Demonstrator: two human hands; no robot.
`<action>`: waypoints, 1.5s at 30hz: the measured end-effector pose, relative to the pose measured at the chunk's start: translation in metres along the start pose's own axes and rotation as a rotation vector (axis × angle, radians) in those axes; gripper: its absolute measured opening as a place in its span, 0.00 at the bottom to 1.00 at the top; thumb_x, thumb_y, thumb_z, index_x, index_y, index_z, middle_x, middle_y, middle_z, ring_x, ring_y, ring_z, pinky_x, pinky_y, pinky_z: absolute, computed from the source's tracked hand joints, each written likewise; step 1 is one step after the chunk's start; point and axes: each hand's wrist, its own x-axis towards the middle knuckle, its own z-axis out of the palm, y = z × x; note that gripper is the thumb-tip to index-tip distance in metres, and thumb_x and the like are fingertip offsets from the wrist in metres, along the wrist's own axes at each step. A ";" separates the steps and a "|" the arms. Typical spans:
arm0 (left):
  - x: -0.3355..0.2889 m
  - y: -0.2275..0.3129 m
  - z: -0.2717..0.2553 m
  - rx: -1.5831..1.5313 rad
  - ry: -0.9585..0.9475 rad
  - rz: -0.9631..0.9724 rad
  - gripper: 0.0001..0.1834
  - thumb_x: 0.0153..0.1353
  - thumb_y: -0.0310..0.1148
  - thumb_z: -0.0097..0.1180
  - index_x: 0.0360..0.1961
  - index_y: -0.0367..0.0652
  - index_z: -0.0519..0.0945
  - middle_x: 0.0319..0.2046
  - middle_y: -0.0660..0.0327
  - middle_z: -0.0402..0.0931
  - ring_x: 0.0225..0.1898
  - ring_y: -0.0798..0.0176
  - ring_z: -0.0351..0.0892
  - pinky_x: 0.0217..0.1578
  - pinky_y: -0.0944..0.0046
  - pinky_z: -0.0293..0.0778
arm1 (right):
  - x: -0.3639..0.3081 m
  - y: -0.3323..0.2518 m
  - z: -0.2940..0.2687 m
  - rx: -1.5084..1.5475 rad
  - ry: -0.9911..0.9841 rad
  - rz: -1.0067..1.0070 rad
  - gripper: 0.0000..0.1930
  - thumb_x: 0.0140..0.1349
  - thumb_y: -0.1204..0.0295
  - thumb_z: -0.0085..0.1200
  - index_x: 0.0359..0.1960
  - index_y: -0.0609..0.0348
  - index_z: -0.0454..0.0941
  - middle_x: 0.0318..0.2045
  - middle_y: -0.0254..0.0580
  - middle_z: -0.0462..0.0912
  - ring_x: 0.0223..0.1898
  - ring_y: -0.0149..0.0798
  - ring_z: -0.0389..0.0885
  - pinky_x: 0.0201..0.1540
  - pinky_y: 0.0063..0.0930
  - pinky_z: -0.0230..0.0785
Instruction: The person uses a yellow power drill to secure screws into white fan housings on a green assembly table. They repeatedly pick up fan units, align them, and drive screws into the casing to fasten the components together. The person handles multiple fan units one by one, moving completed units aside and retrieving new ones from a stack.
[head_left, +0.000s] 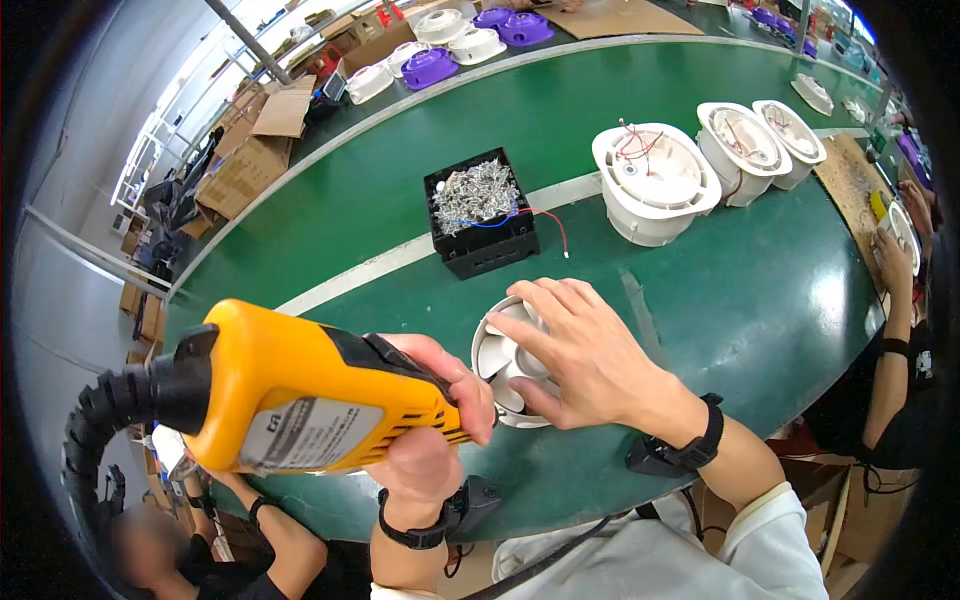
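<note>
My left hand (418, 468) is wrapped round a yellow and black electric screwdriver (290, 375), with a thick black cable at its rear end. The tool's nose points toward a round white plastic housing (492, 352) on the green table; its tip is mostly hidden by my fingers. My right hand (605, 365) grips that housing from the right, fingers over the far rim and thumb on the near side. Inside it are curved, blade-like white parts, partly covered by the hand. Beyond stands a black bin (485, 255) filled with small metal screws.
Blue and red wires (556, 222) hang over the bin's edge. Several white housings with wires (655, 185) stand at the far right. Purple and white shells (430, 68) line the back ledge beside cardboard boxes (240, 175). Co-workers' arms (895, 330) show at right and lower left.
</note>
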 end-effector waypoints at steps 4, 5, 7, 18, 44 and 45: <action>0.000 0.003 0.000 -0.007 0.037 0.031 0.37 0.54 0.67 0.49 0.39 0.39 0.63 0.13 0.64 0.63 0.09 0.68 0.63 0.09 0.69 0.62 | 0.000 -0.001 0.000 0.006 0.019 -0.013 0.27 0.44 0.64 0.61 0.48 0.61 0.71 0.48 0.57 0.68 0.49 0.55 0.68 0.53 0.45 0.60; 0.000 0.005 -0.001 -0.049 0.066 0.011 0.37 0.52 0.65 0.54 0.40 0.37 0.64 0.14 0.62 0.65 0.11 0.66 0.66 0.11 0.68 0.64 | -0.001 0.000 -0.002 0.004 0.014 -0.010 0.28 0.44 0.64 0.61 0.48 0.62 0.71 0.48 0.57 0.68 0.49 0.55 0.68 0.53 0.45 0.60; 0.001 0.011 -0.010 -0.134 0.121 -0.034 0.40 0.47 0.61 0.62 0.42 0.33 0.67 0.14 0.59 0.69 0.14 0.64 0.70 0.15 0.66 0.67 | 0.000 0.000 -0.002 0.010 0.014 -0.014 0.28 0.44 0.64 0.61 0.48 0.62 0.71 0.48 0.57 0.68 0.49 0.55 0.68 0.54 0.45 0.60; -0.010 -0.004 -0.029 -0.051 0.173 0.070 0.40 0.53 0.66 0.52 0.44 0.35 0.62 0.14 0.59 0.69 0.12 0.64 0.69 0.14 0.65 0.68 | 0.001 -0.025 0.005 -0.211 0.026 0.226 0.35 0.49 0.53 0.59 0.54 0.66 0.68 0.53 0.68 0.66 0.59 0.61 0.62 0.62 0.59 0.48; -0.014 0.006 0.000 -0.066 0.076 0.113 0.45 0.49 0.77 0.41 0.43 0.40 0.63 0.14 0.60 0.68 0.09 0.65 0.66 0.11 0.66 0.67 | 0.005 0.006 -0.010 0.051 -0.111 -0.084 0.27 0.42 0.70 0.58 0.47 0.65 0.71 0.46 0.49 0.71 0.51 0.49 0.69 0.55 0.39 0.60; -0.014 0.004 -0.001 -0.089 0.039 0.112 0.45 0.49 0.76 0.42 0.43 0.40 0.63 0.16 0.59 0.70 0.10 0.65 0.66 0.11 0.66 0.67 | 0.004 0.007 -0.009 0.054 -0.105 -0.079 0.27 0.42 0.69 0.59 0.47 0.65 0.71 0.46 0.48 0.71 0.51 0.48 0.69 0.55 0.39 0.60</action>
